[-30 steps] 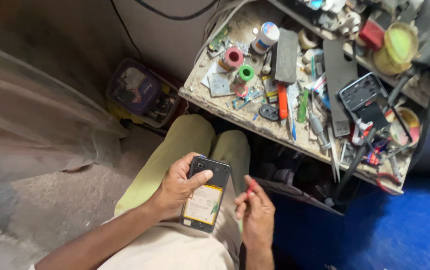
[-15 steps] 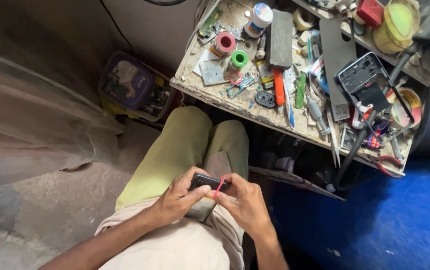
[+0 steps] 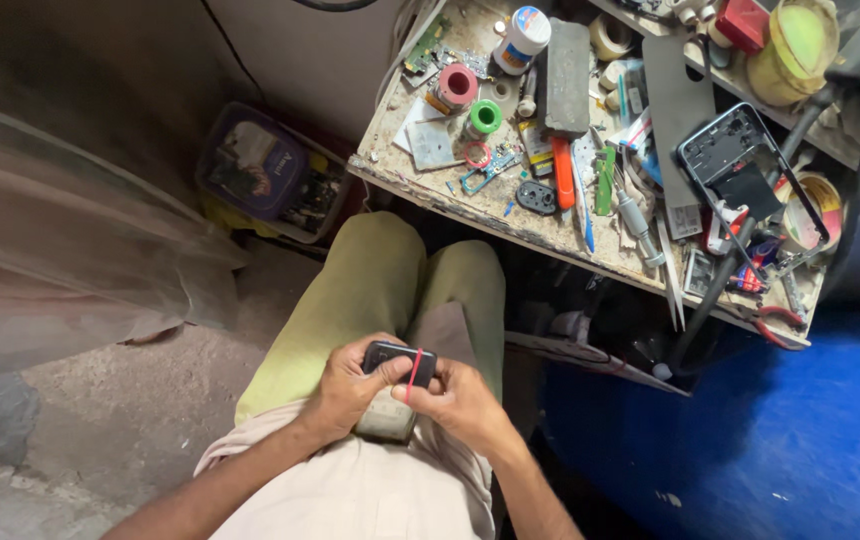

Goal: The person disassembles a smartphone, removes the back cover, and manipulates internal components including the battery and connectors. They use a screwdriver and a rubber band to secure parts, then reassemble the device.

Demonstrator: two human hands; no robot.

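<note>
Since a second ago we have brought the phone [image 3: 397, 375] down onto our lap, edge-up — left hand [image 3: 345, 392] wrapped around its body, right hand [image 3: 460, 400] pinching a thin red pry tool [image 3: 413, 367] against its upper edge — opening underway, below the cluttered desk [image 3: 470, 195].

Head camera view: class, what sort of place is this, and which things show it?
Probably a small phone-repair workbench. An opened phone frame lies among hand tools on the cluttered bench, with tape rolls, and both hands hold a phone.
</note>
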